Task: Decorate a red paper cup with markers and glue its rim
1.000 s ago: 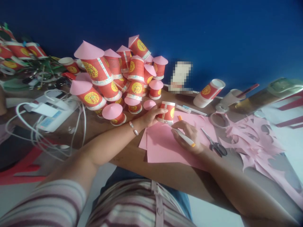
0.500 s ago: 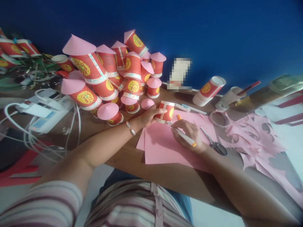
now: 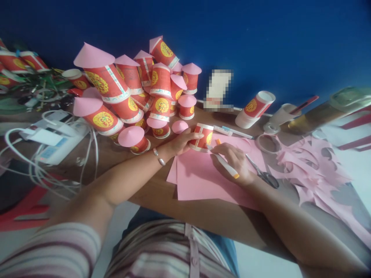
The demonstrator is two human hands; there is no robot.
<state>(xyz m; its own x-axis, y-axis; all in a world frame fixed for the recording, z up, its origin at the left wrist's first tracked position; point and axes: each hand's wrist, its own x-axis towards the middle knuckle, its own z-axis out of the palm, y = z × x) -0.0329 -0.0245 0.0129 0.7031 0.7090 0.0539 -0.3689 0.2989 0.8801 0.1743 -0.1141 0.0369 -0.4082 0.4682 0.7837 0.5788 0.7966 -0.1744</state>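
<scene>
My left hand is closed round a paper cup wrapped in red paper with a yellow round emblem, thumb across its side. A white marker pen with an orange end sits in the closed fingers of my right hand. Its tip is at or very near the cup's lower white rim; whether it touches I cannot tell. An orange piece, perhaps the pen's cap, shows above the right fingers. Beneath both hands lie pink paper sheets. A pair of scissors rests just right of my right hand.
Several red cups with pink cone tops are stacked at the left back. A power strip with white cables lies at left. A tape roll, pink paper scraps and stacked cups are at right, before a blue wall.
The pen's tip has shifted slightly up and closer against the cup's lower rim. My left hand still holds the cup in almost the same spot. The view has shifted a little.
</scene>
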